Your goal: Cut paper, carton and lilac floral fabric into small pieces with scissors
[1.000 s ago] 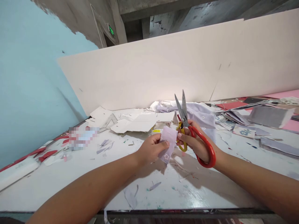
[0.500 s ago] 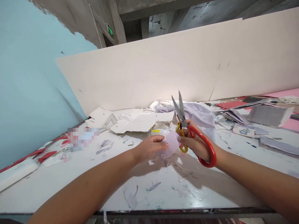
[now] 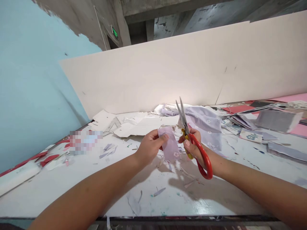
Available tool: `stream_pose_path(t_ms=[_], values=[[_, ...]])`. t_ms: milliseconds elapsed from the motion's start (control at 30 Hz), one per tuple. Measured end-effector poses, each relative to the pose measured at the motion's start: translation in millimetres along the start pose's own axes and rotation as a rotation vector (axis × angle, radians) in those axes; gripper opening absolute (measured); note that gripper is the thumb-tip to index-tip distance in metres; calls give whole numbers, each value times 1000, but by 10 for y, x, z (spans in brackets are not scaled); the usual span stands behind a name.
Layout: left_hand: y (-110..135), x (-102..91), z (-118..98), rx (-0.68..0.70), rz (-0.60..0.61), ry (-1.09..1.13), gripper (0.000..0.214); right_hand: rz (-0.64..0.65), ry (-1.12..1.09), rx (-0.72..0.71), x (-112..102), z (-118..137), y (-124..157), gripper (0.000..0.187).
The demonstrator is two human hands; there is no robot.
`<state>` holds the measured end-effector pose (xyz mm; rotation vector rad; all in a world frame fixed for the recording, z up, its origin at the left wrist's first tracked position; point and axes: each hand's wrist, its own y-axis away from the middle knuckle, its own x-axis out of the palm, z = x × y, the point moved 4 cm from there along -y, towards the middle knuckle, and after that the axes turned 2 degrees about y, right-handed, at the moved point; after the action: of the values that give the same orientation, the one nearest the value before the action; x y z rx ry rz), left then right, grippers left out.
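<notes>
Left grip (image 3: 150,146): lilac flowered strip (image 3: 171,147)

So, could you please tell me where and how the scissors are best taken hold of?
I'd grip the scissors by the red handle, coming from the near right side, where the right hand holds them. The blades point up and away from the person, while that handle's rounded loop slants down toward that side.

White table (image 3: 72,195), blue-green stains (image 3: 163,213) near its front edge, white card (image 3: 141,126) toward the back left, rumpled lilac cloth (image 3: 211,129) right of it, red scraps (image 3: 49,160) along the left edge, lilac scraps (image 3: 107,151) left of middle, greyish strips (image 3: 287,151) at right
</notes>
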<state>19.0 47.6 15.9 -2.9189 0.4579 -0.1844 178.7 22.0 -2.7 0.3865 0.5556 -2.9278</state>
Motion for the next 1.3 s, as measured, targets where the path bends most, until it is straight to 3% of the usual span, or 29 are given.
stream_pose_path(t_ms=[133,567,1000,1300], values=[[-7,-59,-102,100,-72,22,25,135,113,-20,88,100,63,40],[43,-8,-394,249,-141,-117,25,142,245,-150,153,296,179,39],[-100,114,-357,263,-165,-236,29,78,253,-93,115,256,166,41],[-76,67,-363,355,-239,-486,30,101,270,-50,126,243,170,40]])
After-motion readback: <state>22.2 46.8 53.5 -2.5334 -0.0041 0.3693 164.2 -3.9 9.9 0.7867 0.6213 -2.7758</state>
